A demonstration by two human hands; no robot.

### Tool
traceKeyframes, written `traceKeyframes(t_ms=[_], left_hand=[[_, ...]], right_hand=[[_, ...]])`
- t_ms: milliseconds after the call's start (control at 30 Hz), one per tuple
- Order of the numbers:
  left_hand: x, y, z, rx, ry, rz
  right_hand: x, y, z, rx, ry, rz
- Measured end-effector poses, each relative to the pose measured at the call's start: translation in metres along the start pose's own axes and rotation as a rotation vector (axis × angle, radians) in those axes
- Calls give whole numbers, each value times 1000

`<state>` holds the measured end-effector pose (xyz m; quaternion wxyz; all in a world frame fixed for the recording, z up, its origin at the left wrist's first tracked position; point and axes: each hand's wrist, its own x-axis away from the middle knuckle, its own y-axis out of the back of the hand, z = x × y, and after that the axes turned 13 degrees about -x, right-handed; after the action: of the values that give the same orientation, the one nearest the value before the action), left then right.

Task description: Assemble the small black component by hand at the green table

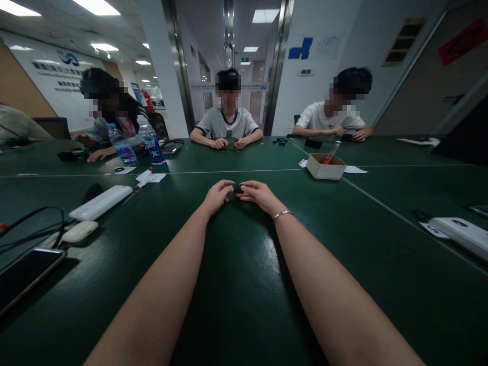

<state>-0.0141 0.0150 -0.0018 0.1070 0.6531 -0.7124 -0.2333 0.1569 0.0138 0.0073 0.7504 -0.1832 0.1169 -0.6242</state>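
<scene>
Both my forearms stretch out over a dark green table. My left hand and my right hand meet at the middle of the table, fingers curled together around a small black object held between their tips. The object is too small to name. A thin bracelet sits on my right wrist.
A small cardboard box with a red-tipped tool stands to the right. At left lie a white power bank, a white case, cables, a phone and two water bottles. Three people sit across the table; another white device lies at right.
</scene>
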Motion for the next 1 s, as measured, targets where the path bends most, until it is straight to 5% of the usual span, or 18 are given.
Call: traceKeyframes(t_ms=[1000], left_hand=[[-1, 0, 1, 24, 15, 17]], right_hand=[[-2, 2, -2, 6, 2, 18]])
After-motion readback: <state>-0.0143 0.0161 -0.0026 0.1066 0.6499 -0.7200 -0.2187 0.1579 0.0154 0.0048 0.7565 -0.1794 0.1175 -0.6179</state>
